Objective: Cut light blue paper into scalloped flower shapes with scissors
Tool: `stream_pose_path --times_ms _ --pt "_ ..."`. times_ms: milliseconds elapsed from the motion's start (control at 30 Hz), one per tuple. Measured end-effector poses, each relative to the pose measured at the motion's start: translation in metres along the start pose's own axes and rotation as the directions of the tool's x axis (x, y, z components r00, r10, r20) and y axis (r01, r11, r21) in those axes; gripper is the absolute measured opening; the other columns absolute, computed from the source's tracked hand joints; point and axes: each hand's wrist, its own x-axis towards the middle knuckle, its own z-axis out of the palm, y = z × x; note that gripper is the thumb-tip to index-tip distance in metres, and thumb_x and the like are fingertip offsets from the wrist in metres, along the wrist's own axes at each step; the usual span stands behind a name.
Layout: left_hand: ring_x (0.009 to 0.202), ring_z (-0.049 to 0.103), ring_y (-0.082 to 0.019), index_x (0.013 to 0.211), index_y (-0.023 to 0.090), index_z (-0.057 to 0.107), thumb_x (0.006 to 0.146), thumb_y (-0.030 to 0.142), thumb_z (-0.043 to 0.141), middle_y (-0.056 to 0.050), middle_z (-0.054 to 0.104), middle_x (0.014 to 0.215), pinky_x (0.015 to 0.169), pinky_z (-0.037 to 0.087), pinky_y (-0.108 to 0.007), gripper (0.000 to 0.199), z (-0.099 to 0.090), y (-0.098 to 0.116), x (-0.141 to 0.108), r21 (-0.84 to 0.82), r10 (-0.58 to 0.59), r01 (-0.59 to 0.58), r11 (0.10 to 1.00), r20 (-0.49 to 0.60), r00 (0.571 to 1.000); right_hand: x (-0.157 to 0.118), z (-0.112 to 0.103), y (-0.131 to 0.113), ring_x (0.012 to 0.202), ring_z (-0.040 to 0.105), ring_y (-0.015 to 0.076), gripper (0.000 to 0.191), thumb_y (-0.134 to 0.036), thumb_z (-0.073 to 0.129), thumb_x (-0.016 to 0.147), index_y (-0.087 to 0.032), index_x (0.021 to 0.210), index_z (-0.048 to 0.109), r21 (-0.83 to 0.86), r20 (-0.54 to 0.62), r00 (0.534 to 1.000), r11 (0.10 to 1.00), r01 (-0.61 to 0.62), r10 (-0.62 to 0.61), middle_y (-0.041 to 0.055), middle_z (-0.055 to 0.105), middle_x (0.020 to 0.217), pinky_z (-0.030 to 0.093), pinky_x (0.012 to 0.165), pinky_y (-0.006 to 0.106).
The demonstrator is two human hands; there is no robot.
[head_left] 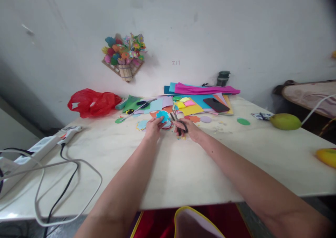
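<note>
Between the thumb and fingers of my left hand (154, 126) is a blue paper flower (162, 116) with a scalloped edge. My right hand (193, 129) has its fingers through the black handles of a pair of scissors (176, 116), blades pointing up and away from me, just right of the flower. Under and around my hands lie cut paper pieces, among them a light blue shape (142, 125), an orange flower (193, 119) and a lilac oval (205, 119). Small paper scraps (181, 137) are scattered below the scissors.
Coloured paper sheets (194, 108) with a phone (216, 105) on them lie at the back. A second pair of scissors (143, 104) and a red plastic bag (94, 103) are left of them. Cables (76, 161) and a power strip (43, 147) occupy the left; a mango (285, 121) sits right.
</note>
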Motion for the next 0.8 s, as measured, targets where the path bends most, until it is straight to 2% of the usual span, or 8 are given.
stream_pose_path --times_ms 267,433,600,800 --pt "0.065 0.065 -0.013 0.068 0.014 0.059 0.057 0.016 0.073 -0.002 0.067 0.068 0.073 0.051 -0.027 0.018 0.008 0.0 -0.006 -0.028 0.018 -0.018 0.999 -0.032 0.999 -0.003 0.005 0.002 0.047 0.059 0.0119 0.035 -0.05 0.064 0.076 -0.017 0.079 0.053 -0.024 0.093 0.995 0.999 -0.026 0.028 0.0027 0.064 0.061 0.036 0.036 0.019" --pt "0.066 0.065 -0.013 0.068 0.015 0.057 0.059 0.015 0.071 -0.001 0.066 0.066 0.069 0.05 -0.025 0.017 0.011 -0.005 -0.008 -0.05 0.02 -0.023 0.998 -0.061 0.998 -0.003 0.009 0.002 0.047 0.058 0.0122 0.033 -0.048 0.065 0.076 -0.017 0.078 0.053 -0.039 0.063 0.997 0.998 -0.045 0.048 0.0019 0.063 0.059 0.035 0.035 0.019" --pt "0.059 0.062 -0.011 0.068 0.015 0.055 0.061 0.015 0.069 -0.001 0.065 0.066 0.064 0.049 -0.023 0.015 0.014 -0.011 -0.01 -0.074 0.004 -0.009 0.997 -0.075 0.997 -0.002 0.012 0.002 0.044 0.056 0.0108 0.033 -0.047 0.067 0.073 -0.017 0.078 0.054 -0.057 0.039 0.998 0.997 -0.053 0.055 0.0001 0.061 0.057 0.032 0.034 0.018" --pt "0.059 0.062 -0.012 0.068 0.017 0.053 0.061 0.022 0.07 0.0 0.063 0.064 0.062 0.048 -0.025 0.02 0.016 -0.015 -0.009 -0.007 0.031 -0.031 0.999 -0.064 0.997 -0.002 0.013 0.002 0.043 0.054 0.0107 0.034 -0.048 0.069 0.072 -0.017 0.079 0.055 -0.062 0.006 0.998 0.997 -0.054 0.055 -0.001 0.059 0.054 0.03 0.033 0.018"
